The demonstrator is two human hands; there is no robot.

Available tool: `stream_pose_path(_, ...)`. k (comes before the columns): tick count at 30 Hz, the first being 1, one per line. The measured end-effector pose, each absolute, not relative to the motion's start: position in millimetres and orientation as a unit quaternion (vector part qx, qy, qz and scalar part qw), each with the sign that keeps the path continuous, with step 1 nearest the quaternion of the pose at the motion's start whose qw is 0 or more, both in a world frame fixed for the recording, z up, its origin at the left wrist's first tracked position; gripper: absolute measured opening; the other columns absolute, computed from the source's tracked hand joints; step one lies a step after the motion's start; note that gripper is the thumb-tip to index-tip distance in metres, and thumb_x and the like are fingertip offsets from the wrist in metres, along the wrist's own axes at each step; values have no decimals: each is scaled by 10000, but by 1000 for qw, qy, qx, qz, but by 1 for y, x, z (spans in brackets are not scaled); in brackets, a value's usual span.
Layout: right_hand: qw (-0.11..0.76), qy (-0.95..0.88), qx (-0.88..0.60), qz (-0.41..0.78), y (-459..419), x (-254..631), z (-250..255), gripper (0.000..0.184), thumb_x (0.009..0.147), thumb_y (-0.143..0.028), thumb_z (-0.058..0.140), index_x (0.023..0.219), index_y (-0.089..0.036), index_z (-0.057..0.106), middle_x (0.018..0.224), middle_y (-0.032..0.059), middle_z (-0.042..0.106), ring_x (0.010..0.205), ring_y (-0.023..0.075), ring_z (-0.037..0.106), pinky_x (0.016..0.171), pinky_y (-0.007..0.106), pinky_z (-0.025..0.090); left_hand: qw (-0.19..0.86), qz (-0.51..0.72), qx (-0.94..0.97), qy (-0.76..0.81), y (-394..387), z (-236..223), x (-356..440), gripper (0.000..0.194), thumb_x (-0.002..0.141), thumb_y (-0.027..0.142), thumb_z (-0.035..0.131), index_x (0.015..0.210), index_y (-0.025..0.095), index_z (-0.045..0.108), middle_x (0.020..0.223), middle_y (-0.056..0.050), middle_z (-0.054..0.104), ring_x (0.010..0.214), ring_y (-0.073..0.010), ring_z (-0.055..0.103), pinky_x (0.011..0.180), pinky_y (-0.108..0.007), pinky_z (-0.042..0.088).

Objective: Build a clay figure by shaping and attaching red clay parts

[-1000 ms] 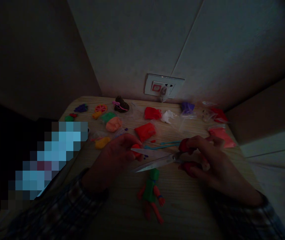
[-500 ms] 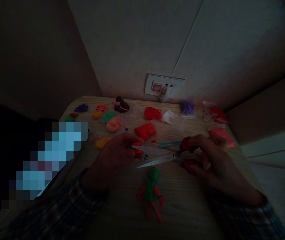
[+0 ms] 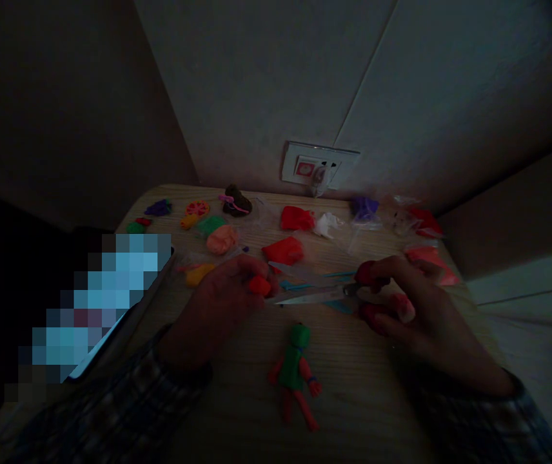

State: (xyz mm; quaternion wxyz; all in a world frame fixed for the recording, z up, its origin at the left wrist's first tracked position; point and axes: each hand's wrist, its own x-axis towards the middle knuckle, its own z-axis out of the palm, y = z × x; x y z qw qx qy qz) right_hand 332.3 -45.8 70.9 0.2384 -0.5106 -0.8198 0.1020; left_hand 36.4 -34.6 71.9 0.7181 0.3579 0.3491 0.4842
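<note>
A small lump of orange-red modelling clay (image 3: 259, 286) is pinched in the fingers of my left hand (image 3: 230, 293). My right hand (image 3: 414, 306) grips a pair of scissors (image 3: 318, 294) by its dark red handles. The blades stand apart and point left, their tips close to the clay. Below the scissors lies a clay figure (image 3: 293, 367) with a green head and body and orange-red arms and legs. Light blue modelling tools (image 3: 300, 284) lie behind the blades and are partly hidden by them.
Along the back are bagged clay pieces: red clay (image 3: 297, 218), white clay (image 3: 327, 224), purple clay (image 3: 365, 208) and peach clay (image 3: 222, 239). A brown clay hat (image 3: 235, 201) sits at the back left. A lit tablet (image 3: 106, 309) occupies the left edge. A wall socket (image 3: 321, 166) is behind.
My left hand has turned, showing more of the clay. The scissors have shifted slightly right, and their blades no longer overlap the clay lump.
</note>
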Motion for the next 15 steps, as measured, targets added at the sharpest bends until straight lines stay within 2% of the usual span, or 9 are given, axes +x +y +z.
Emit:
stream_pose_path(3, 236, -818, -511, 117, -45, 332, 71, 161, 912, -295, 638, 1069, -291, 601, 963, 21, 777, 897, 321, 706, 870, 486, 407, 716, 487, 365, 342, -34, 68, 36, 264, 670, 195, 999, 800, 237, 774, 821, 19, 736, 814, -195, 706, 781, -281, 593)
stream_pose_path(6, 235, -820, -507, 122, -45, 332, 72, 162, 926, -310, 645, 1080, -298, 595, 970, 11, 788, 903, 322, 712, 882, 498, 401, 698, 501, 373, 350, -34, 64, 37, 302, 657, 203, 1014, 799, 238, 750, 822, 16, 754, 782, -193, 698, 740, -278, 585)
stream_pose_path(9, 236, -828, -497, 108, -45, 332, 72, 162, 948, -318, 637, 1101, -302, 585, 944, 3, 782, 871, 318, 713, 876, 507, 398, 676, 514, 384, 362, -35, 64, 37, 346, 610, 130, 1020, 799, 235, 750, 772, 42, 731, 749, -168, 672, 718, -248, 577)
stream_pose_path(12, 233, -830, -495, 109, -45, 332, 72, 164, 954, -297, 618, 1115, -296, 587, 961, 11, 792, 862, 315, 738, 862, 511, 411, 664, 517, 394, 371, -36, 66, 38, 359, 604, 35, 993, 796, 234, 763, 787, 60, 734, 800, -157, 684, 778, -230, 585)
stream_pose_path(15, 224, -828, -500, 122, -45, 332, 71, 159, 938, -293, 614, 1096, -289, 593, 972, 21, 808, 862, 316, 768, 872, 526, 421, 665, 512, 394, 374, -36, 66, 37, 365, 600, 53, 1010, 792, 240, 763, 802, 60, 735, 812, -161, 698, 788, -231, 595)
